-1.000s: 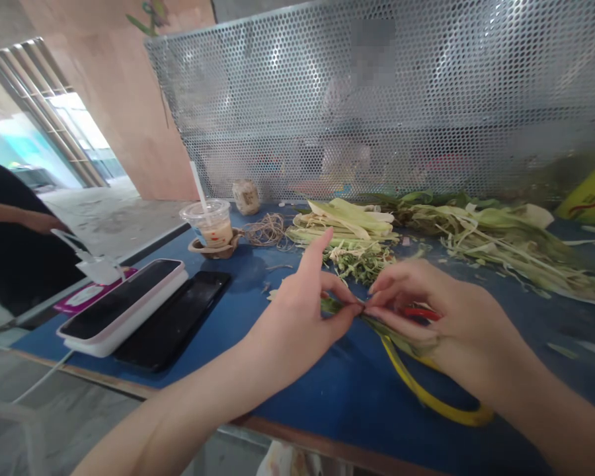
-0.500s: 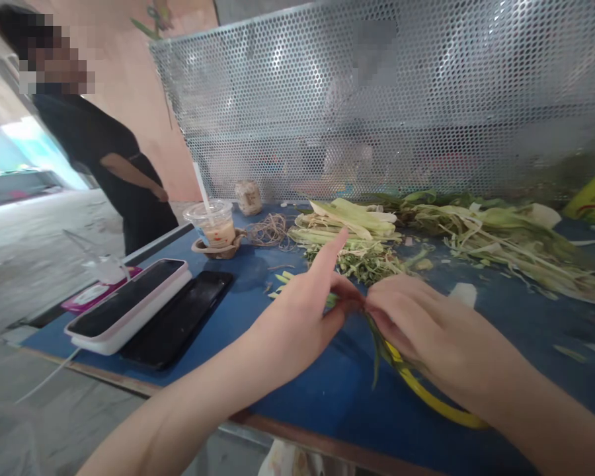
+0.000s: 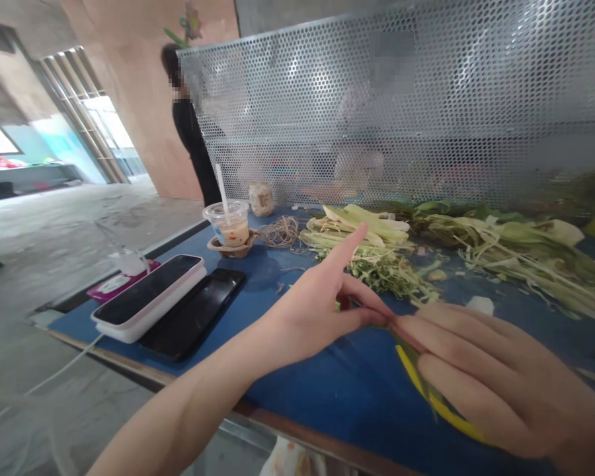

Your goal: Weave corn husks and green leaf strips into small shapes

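My left hand (image 3: 322,301) is closed in a pinch over the blue table, one finger pointing up and away. My right hand (image 3: 480,370) is pinched too, its fingertips meeting those of the left. Between them runs a thin green leaf strip (image 3: 396,335), mostly covered by the fingers. A yellow band (image 3: 456,418) curves out below the right hand; whether that hand grips it cannot be made out. Just beyond the hands lie a heap of small green stems (image 3: 394,274) and a stack of pale green husks (image 3: 361,225).
To the left are a white-cased phone (image 3: 149,297), a black phone (image 3: 196,314) and an iced drink cup (image 3: 231,225) with a straw. Tangled twine (image 3: 281,233) lies beside the cup. A perforated metal panel (image 3: 307,119) stands behind. A person in black (image 3: 193,139) is beyond it.
Both hands have shifted right, with the right hand turned flatter. The small green stalks by the left hand are now mostly hidden. The view has swung left, and the person stands farther off.
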